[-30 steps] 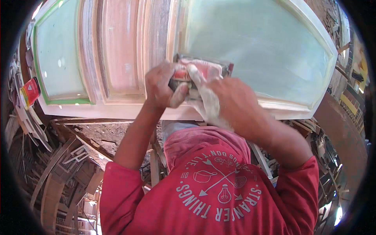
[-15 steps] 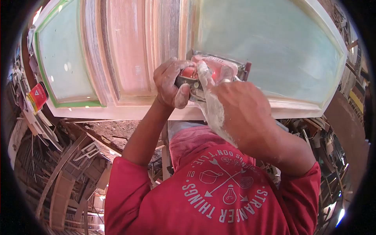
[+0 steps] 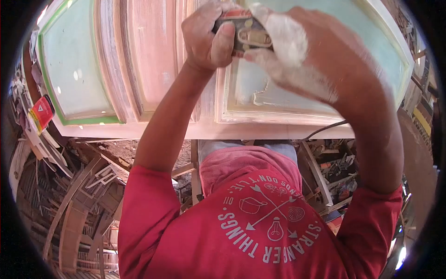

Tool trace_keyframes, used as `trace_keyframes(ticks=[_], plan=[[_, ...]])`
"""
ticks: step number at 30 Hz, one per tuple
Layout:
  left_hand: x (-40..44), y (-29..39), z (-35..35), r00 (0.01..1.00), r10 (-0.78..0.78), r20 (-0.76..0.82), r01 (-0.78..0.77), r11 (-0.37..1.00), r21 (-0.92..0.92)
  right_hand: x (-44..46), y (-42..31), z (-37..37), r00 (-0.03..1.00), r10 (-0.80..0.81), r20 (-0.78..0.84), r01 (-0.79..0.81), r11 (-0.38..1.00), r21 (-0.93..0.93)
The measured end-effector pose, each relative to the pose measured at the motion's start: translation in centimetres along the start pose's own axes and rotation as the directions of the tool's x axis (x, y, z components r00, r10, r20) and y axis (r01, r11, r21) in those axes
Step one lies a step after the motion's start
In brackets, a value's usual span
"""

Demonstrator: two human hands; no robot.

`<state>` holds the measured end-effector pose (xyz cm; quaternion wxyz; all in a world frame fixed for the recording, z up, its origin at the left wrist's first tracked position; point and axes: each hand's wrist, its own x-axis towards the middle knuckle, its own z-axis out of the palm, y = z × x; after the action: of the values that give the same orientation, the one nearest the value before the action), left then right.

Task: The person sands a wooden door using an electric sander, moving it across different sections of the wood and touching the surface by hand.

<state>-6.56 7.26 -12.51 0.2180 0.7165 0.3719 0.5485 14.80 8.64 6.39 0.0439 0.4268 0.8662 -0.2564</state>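
Note:
A red and black electric sander (image 3: 244, 33) is held in both hands over the wide wooden panel (image 3: 186, 131). My left hand (image 3: 206, 37) is closed round its left end, the thumb pressed on the near side. On the other side, my right hand (image 3: 297, 44), coated in pale dust, wraps the sander's right part. A metal clip shows on the sander's near face; its underside is hidden. Pale dust streaks (image 3: 262, 95) lie on the right-hand greenish inset. A dark cord (image 3: 323, 131) runs out from under my right forearm.
Green tape (image 3: 93, 121) edges the left inset of the panel. A red and yellow packet (image 3: 42, 113) sits by the panel's left end. Wood offcuts (image 3: 76, 223) and scraps are piled below on both sides.
Both hands have moved the sander away from my body, further up the panel. The dust streaks and the cord have come into view where the sander and my right arm were.

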Motion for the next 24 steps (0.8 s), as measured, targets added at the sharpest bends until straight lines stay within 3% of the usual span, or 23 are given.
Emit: trace_keyframes(ticks=[2, 3, 4, 6, 7, 10, 11, 12, 14, 16, 19, 20, 21, 22, 23, 24], plan=[[0.9, -2.1, 0.8, 0.993, 0.11, -0.03, -0.11, 0.994, 0.013, 1.5, -1.9, -3.5, 0.991, 0.106, 0.085, -0.107, 0.994, 0.002], [1.7, -2.5, 2.3, 0.978, 0.084, -0.192, -0.115, 0.981, -0.155, 2.2, -3.0, -3.9, 0.984, 0.156, 0.086, -0.154, 0.988, -0.032], [2.3, -2.9, 2.3, 0.983, 0.077, -0.164, -0.096, 0.989, -0.111, 2.8, -4.1, -4.3, 0.975, 0.205, 0.086, -0.2, 0.978, -0.066], [3.7, -3.2, 2.0, 0.993, 0.055, -0.107, -0.058, 0.998, -0.02, 4.7, -2.5, -5.5, 0.952, 0.184, 0.246, -0.175, 0.983, -0.057], [4.5, -3.1, 2.0, 0.992, 0.01, -0.122, -0.021, 0.996, -0.088, 5.6, -1.8, -6.0, 0.939, 0.171, 0.297, -0.163, 0.985, -0.052], [6.5, -5.0, 2.4, 0.983, 0.157, -0.094, -0.154, 0.987, 0.044, 7.0, -0.5, -6.5, 0.952, 0.143, 0.272, -0.122, 0.988, -0.094], [6.9, -5.8, 3.1, 0.982, 0.108, -0.153, -0.115, 0.993, -0.038, 7.1, -0.3, -6.4, 0.959, 0.137, 0.249, -0.105, 0.985, -0.137], [7.6, -6.0, 3.0, 0.966, 0.223, -0.13, -0.218, 0.975, 0.051, 7.2, 0.0, -6.3, 0.965, 0.13, 0.226, -0.09, 0.979, -0.18], [8.8, -6.6, 2.5, 0.9, 0.433, -0.054, -0.413, 0.885, 0.217, 9.2, 1.3, -7.4, 0.891, 0.237, 0.386, -0.165, 0.964, -0.211], [8.4, -6.9, 2.4, 0.916, 0.399, -0.029, -0.388, 0.903, 0.185, 9.7, 2.0, -7.7, 0.837, 0.28, 0.47, -0.205, 0.957, -0.206], [6.9, -6.2, 2.1, 0.921, 0.385, -0.048, -0.372, 0.912, 0.174, 8.8, 1.4, -7.0, 0.883, 0.174, 0.436, -0.127, 0.983, -0.134], [6.0, -5.5, 1.9, 0.921, 0.384, -0.064, -0.369, 0.913, 0.174, 8.2, 2.0, -5.5, 0.923, 0.061, 0.38, -0.041, 0.997, -0.061], [4.9, -4.4, 0.6, 0.989, 0.118, 0.091, -0.12, 0.993, 0.018, 7.6, 2.5, -4.1, 0.947, -0.056, 0.317, 0.058, 0.998, 0.002], [3.7, -4.1, 0.6, 0.989, 0.133, 0.058, -0.135, 0.99, 0.036, 7.1, 3.0, -2.6, 0.953, -0.169, 0.25, 0.162, 0.986, 0.049], [2.3, -4.1, 0.8, 0.989, 0.148, 0.025, -0.149, 0.987, 0.052, 7.6, -0.8, -3.7, 0.886, 0.173, 0.431, -0.154, 0.985, -0.08], [1.3, -3.8, 0.9, 0.987, 0.163, -0.009, -0.162, 0.984, 0.069, 7.0, -2.4, -3.6, 0.867, 0.262, 0.423, -0.23, 0.965, -0.125]])
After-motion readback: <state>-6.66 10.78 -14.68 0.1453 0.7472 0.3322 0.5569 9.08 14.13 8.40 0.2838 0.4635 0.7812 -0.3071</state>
